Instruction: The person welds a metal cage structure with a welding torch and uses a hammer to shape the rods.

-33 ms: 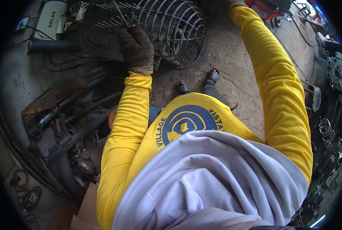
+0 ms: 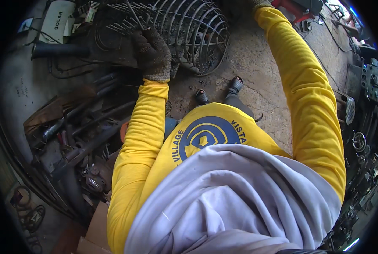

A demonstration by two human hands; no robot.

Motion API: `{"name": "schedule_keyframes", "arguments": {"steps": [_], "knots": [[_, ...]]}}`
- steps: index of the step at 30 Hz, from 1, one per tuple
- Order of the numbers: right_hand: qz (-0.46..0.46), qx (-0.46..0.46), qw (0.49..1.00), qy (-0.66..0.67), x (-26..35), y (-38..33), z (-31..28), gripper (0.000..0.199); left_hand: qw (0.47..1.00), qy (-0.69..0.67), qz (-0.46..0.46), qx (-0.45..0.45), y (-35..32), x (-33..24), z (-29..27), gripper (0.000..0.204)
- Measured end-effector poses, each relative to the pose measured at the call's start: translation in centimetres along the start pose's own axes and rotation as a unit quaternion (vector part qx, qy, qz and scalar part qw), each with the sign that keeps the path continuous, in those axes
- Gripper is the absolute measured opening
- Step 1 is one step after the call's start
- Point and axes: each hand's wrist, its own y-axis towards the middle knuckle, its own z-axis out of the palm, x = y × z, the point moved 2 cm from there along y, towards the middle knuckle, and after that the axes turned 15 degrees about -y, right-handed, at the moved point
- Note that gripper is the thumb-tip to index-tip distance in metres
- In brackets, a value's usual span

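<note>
My left hand [image 2: 154, 56], in a dark, dirty knitted glove, is closed with its fingers curled around the lower end of a thin metal rod [image 2: 134, 15]. The rod slants up toward the top edge. Just beyond that hand lies a rounded cage of bent metal bars [image 2: 192, 26], with a row of thin prongs at its left. My right hand [image 2: 262, 3] is also gloved and reaches far forward. Only its wrist and a little of the glove show; the top edge cuts off its fingers and anything in them.
At the left stand a white box [image 2: 55, 22] and a dark cylinder [image 2: 59, 51]. Scrap metal bars [image 2: 87, 152] pile up beside my left arm. A red machine [image 2: 291, 9] sits past my right hand, with cables nearby. Metal parts [image 2: 360, 142] line the right side. My feet [image 2: 235, 84] are on the concrete floor.
</note>
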Motion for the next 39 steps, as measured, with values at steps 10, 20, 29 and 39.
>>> {"name": "schedule_keyframes", "arguments": {"steps": [10,20,29,39], "knots": [[0.006,-0.058,0.984,0.166,1.1,-9.0,-2.1,0.044,0.999,0.031,-0.010,-0.008,-0.4,0.2,-0.5,0.028],[0.089,-0.044,0.836,0.540,8.0,-26.4,6.6,0.036,0.991,0.087,0.050,0.092,0.6,0.6,-1.2,0.026],[0.023,-0.051,0.934,0.352,13.3,-29.0,6.3,0.047,0.993,0.033,0.067,0.090,0.8,2.2,-0.9,0.025],[0.024,-0.064,0.935,0.348,14.4,-28.7,8.5,0.046,0.967,0.149,0.138,0.154,0.9,3.1,-1.4,0.018]]}}
